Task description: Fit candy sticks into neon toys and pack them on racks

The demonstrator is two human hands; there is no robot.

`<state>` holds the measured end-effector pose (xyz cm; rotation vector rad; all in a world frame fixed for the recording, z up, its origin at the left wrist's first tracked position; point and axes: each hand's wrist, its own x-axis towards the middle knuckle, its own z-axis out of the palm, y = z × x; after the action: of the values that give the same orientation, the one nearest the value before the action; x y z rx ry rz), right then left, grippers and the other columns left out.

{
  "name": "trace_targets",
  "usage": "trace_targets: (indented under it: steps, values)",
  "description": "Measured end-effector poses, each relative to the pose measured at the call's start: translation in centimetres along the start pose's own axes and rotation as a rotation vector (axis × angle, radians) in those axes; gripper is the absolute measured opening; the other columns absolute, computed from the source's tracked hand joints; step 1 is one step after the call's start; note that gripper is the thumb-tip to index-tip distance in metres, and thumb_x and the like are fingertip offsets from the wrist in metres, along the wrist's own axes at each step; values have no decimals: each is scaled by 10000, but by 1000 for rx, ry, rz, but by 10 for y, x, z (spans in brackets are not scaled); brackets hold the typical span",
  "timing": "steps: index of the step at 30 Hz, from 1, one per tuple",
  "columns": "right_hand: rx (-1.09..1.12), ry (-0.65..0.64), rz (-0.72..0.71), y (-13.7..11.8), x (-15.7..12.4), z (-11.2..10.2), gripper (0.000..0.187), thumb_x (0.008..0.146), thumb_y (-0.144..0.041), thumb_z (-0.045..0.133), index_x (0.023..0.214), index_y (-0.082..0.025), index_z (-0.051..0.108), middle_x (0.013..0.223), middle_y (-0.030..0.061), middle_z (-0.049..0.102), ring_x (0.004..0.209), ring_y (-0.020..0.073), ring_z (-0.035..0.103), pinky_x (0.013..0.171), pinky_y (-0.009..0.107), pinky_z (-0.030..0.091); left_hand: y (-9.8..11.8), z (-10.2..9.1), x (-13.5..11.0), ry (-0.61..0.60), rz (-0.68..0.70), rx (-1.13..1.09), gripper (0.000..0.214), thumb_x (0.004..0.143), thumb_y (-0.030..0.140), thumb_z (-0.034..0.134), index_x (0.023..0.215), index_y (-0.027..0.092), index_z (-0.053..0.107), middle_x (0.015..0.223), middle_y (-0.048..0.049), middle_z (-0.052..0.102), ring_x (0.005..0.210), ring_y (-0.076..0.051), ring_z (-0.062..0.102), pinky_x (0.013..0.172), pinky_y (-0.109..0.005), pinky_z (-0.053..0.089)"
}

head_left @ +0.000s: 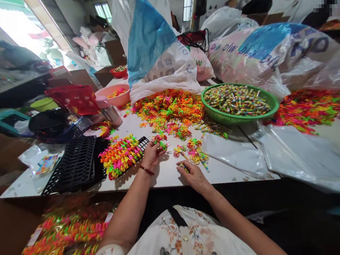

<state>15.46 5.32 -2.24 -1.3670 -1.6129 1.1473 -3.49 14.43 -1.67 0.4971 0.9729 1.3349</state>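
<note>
My left hand (151, 156), with a beaded bracelet at the wrist, pinches a small green and pink plastic toy piece (162, 145) above the white table. My right hand (196, 176) is closed on a short multicoloured tube (183, 168), partly hidden by the fingers. Just left of my left hand lies a black grid tray (143, 142), mostly covered by rows of bright plastic toys (120, 156). Between and beyond my hands are a few loose toys with tubes attached (196, 150).
A green basket (239, 120) of multicoloured tubes stands at the back right. Behind my hands spreads a heap of bright plastic pieces (170, 108). Stacked black trays (74, 163) lie left, near a bottle (110, 111). Clear plastic bags (236, 156) lie right; large sacks (159, 46) rise behind.
</note>
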Motion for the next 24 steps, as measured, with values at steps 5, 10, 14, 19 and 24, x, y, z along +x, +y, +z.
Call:
trace_targets:
  steps: [5,10,14,19,24]
  values:
    - [41,127,29,4,8,-2,261,836,-438,574,915,-198,637,711,-20,579,666,142,522,645,262,424,-1,4,-7,-115,-71,14,400,653,225,804,909,213,497,801,33,643,613,-144,690,501,-203,518]
    - [165,181,69,-1,26,-9,546,766,-470,656,1230,-191,592,776,-11,593,683,136,524,662,256,438,-3,6,-18,-143,-140,-78,269,702,157,761,875,186,557,734,44,630,492,-50,579,460,-152,466]
    - [287,49,34,-12,34,-10,536,733,-482,700,1185,-200,647,914,18,647,813,158,579,740,268,461,-9,9,-29,-183,-214,-105,202,737,123,730,894,183,618,764,20,653,490,-37,542,454,-149,447]
    - [312,-33,-71,-19,32,-2,302,807,-467,628,895,-192,719,851,4,662,818,158,583,757,267,455,-15,8,-40,-178,-270,-75,158,802,110,668,930,203,670,754,13,645,446,-36,464,413,-176,409]
    - [575,19,135,-13,26,-1,217,705,-380,723,721,-190,620,578,-58,502,503,78,404,484,200,351,-13,12,-45,-180,-337,-130,96,830,112,615,870,192,651,680,14,592,457,-55,460,364,-167,313]
